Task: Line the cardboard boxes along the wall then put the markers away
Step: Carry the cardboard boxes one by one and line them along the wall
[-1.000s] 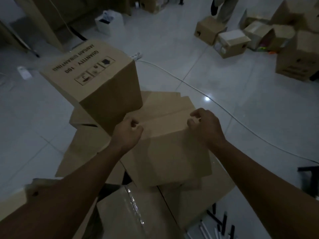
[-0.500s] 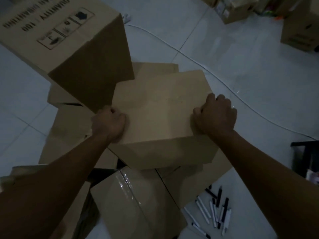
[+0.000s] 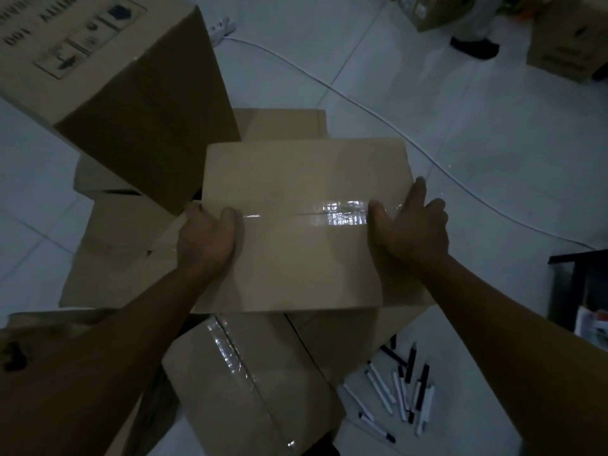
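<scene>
A taped cardboard box [image 3: 296,245] is held up in front of me over a heap of other boxes. My left hand [image 3: 207,238] grips its left edge, thumb on the top face. My right hand [image 3: 411,232] holds its right edge, thumb on top and fingers down the side. Several black-and-white markers [image 3: 398,390] lie scattered on the floor at the lower right. A large printed box [image 3: 108,80] stands tilted at the upper left, and another taped box [image 3: 250,390] lies below the held one.
White tiled floor [image 3: 493,153] with a white cable [image 3: 362,103] running across it from a power strip [image 3: 223,28]. More boxes [image 3: 559,51] and a person's foot [image 3: 473,46] are at the top right. A dark furniture piece [image 3: 579,291] stands at the right edge.
The box has turned and risen toward me, its taped face now up. Both hands shifted from its corners to its left and right edges. The view tilted further down.
</scene>
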